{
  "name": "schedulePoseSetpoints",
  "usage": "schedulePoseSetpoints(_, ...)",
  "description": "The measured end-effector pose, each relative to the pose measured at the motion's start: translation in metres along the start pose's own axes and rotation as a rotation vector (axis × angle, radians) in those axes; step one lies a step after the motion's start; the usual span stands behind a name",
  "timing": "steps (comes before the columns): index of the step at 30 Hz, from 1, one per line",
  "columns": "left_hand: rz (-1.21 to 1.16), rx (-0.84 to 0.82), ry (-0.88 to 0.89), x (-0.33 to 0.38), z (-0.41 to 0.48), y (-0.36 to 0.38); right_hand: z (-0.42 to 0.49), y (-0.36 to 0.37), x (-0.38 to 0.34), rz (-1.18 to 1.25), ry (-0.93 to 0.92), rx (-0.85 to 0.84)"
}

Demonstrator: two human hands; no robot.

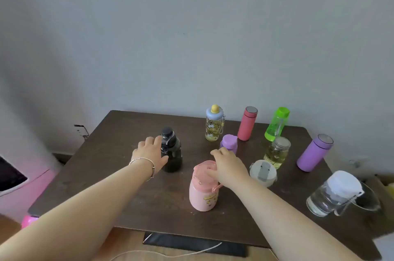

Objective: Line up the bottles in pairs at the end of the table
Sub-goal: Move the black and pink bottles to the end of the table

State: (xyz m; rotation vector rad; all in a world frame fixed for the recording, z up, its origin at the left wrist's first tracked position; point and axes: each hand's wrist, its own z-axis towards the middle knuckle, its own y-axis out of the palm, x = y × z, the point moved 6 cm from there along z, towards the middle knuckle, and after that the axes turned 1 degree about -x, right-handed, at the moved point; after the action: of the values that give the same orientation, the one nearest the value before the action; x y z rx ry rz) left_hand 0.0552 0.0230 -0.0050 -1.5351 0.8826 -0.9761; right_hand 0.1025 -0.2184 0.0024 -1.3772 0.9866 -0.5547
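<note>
On the dark brown counter (110, 167), set against a pale wall, stand ten bottles. The left hand (149, 152), with a thin bracelet (143, 165) at the wrist, wraps around the left side of the black bottle (173, 154); its fingers (156, 140) curl about the neck and the thumb presses the body, so the bottle is held, upright and resting on the counter. The right hand (228, 167) lies over the lid of the pink bottle (203, 188), which stands near the front middle. Its fingers (217, 152) reach forward toward the small purple-capped bottle (229, 143) just behind; whether they close on the pink lid or touch the purple cap cannot be told.

Along the back edge, right of centre, stand three bottles: a clear bottle with a yellow knob and blue cap (214, 123), a red flask (247, 123) and a bright green bottle (276, 124). In front of the green one stands a clear jar-like bottle with a metal lid (277, 152), and before that a white-lidded bottle (263, 172), just beside the right hand. Farther right, a purple flask (315, 152) stands well apart from the others. At the front right corner sits a clear bottle with a white lid (336, 194), near the counter's edge.

Pink things (29, 188) show on the floor at the left, and a white cable (170, 253) runs below the counter's front edge.
</note>
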Motion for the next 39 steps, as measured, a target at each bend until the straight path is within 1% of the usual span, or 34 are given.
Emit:
schedulePoseSetpoints(4,-0.065,-0.05,0.037,-0.022,0.03,0.008,0.01,0.03,-0.016,0.045,0.147,-0.129)
schedulePoseSetpoints(6,-0.097,-0.076,0.067,-0.028,0.048,0.014,0.013,0.041,-0.021,0.053,0.218,-0.157)
schedulePoseSetpoints(9,-0.152,-0.109,0.116,-0.034,0.074,0.018,0.012,0.049,-0.027,0.066,0.298,-0.136)
schedulePoseSetpoints(13,-0.287,-0.167,0.19,-0.035,0.099,0.027,0.005,0.058,-0.03,0.116,0.367,-0.101)
schedulePoseSetpoints(16,-0.406,-0.212,0.243,-0.033,0.11,0.036,0.0,0.062,-0.028,0.243,0.392,-0.038)
schedulePoseSetpoints(19,-0.549,-0.212,0.274,-0.034,0.113,0.042,-0.002,0.066,-0.025,0.33,0.401,0.009)
schedulePoseSetpoints(23,-0.681,-0.191,0.259,-0.035,0.112,0.044,-0.003,0.069,-0.021,0.4,0.401,0.038)
schedulePoseSetpoints(29,-0.721,-0.167,0.201,-0.039,0.108,0.044,0.003,0.068,-0.017,0.446,0.368,0.129)
schedulePoseSetpoints(34,-0.739,-0.095,0.128,-0.041,0.097,0.041,0.017,0.067,-0.008,0.428,0.358,0.079)
schedulePoseSetpoints(39,-0.781,0.009,-0.013,-0.057,0.083,0.032,0.03,0.066,-0.008,0.426,0.265,0.076)
